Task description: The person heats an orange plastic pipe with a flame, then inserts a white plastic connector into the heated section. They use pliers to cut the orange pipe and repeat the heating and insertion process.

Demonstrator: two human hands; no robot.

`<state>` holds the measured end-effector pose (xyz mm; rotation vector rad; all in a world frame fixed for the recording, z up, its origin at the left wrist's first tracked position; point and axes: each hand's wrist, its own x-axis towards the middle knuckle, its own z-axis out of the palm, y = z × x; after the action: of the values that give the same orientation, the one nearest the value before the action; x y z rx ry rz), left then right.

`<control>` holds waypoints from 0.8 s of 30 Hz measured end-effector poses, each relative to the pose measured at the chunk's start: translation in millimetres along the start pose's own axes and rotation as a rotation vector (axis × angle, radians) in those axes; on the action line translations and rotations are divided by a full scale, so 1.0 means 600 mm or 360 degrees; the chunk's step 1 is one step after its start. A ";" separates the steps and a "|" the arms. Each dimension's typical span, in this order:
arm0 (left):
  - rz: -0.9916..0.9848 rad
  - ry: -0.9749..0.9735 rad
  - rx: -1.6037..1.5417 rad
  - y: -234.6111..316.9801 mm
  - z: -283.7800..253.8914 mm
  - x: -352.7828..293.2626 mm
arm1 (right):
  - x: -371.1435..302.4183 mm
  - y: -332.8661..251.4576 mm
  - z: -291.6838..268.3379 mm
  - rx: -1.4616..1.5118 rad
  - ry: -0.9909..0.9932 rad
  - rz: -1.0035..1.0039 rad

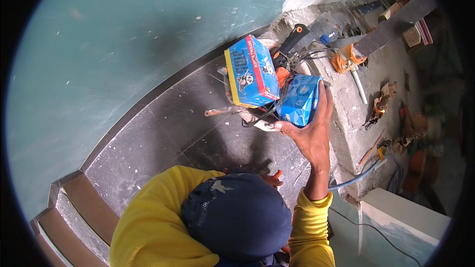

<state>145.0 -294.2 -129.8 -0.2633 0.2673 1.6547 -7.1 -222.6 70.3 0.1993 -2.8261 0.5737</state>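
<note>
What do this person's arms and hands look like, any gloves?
The right sleeve is plain yellow and stops short of the right hand, which is bare, with no glove, ring or cable showing. The left sleeve is yellow too; the left hand is mostly hidden.

The blue box [298, 98], faceted in lighter and darker shades, sits tilted in the right hand [313, 138], its near edge at the thumb, its right side against the fingers.
</note>
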 end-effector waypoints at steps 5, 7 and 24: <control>0.0056 -0.0015 -0.0017 -0.005 0.006 -0.001 | 0.037 -0.117 -0.004 0.0013 -0.0070 -0.0424; 0.0060 -0.0034 0.0004 -0.001 0.009 0.000 | 0.069 -0.153 0.032 -0.0133 -0.0196 -0.0539; 0.0071 -0.0108 0.0035 -0.008 0.007 -0.006 | 0.037 -0.268 0.105 0.1052 -0.0909 -0.0775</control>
<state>149.9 -296.0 -124.7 -0.1854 0.2417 1.7005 -12.6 -396.4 79.1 1.3057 -2.7726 1.4848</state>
